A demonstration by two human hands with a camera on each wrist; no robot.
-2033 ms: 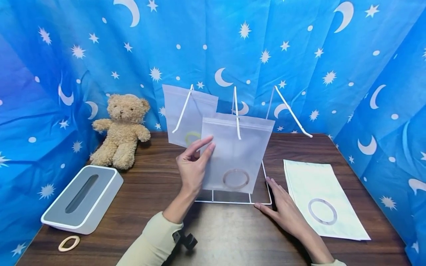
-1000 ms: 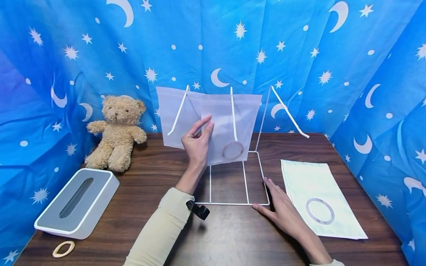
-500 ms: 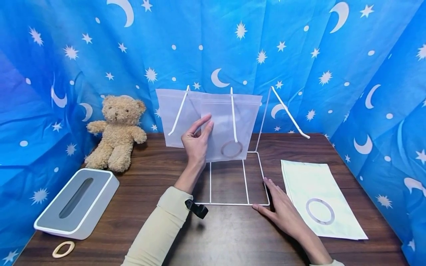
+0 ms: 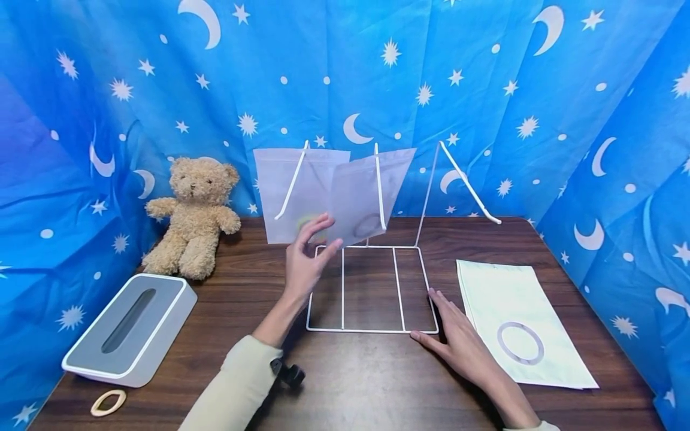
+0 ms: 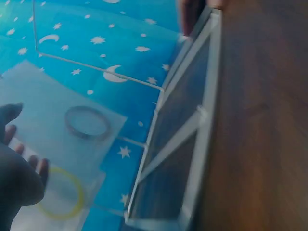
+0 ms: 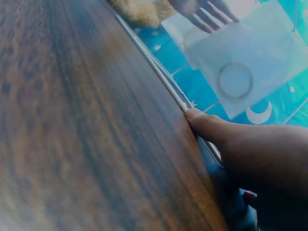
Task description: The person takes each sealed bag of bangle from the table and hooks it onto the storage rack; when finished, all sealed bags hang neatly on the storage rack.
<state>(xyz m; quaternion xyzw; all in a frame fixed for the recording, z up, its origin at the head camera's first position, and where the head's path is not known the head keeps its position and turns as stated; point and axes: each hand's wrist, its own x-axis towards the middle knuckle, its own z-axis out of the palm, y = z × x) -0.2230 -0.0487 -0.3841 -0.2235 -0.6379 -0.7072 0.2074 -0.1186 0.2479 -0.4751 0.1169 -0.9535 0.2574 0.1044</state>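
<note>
A white wire display rack (image 4: 372,331) stands on the table with several prongs pointing forward. From its left prong hangs a frosted zip bag (image 4: 286,185) with a yellow-green ring showing in it. Another frosted zip bag (image 4: 353,194) hangs on the middle prong, turned askew, with a brownish ring (image 6: 236,80) inside. My left hand (image 4: 304,263) is just below and left of this second bag, thumb and fingers apart, holding nothing. At the rack base's front right corner rests my right hand (image 4: 458,341), its thumb on the front bar and its fingers extended along the side bar.
More zip bags (image 4: 512,293) lie stacked at the right, a ring showing in the top one. The right prong (image 4: 471,184) bears no bag. A teddy bear (image 4: 194,221), a grey-topped tissue box (image 4: 132,329) and a tan ring (image 4: 108,403) are on the left.
The second bag was raised onto the middle prong. My left hand then let go of it and dropped down, and the bag swung askew. The right hand stayed at the rack corner.
</note>
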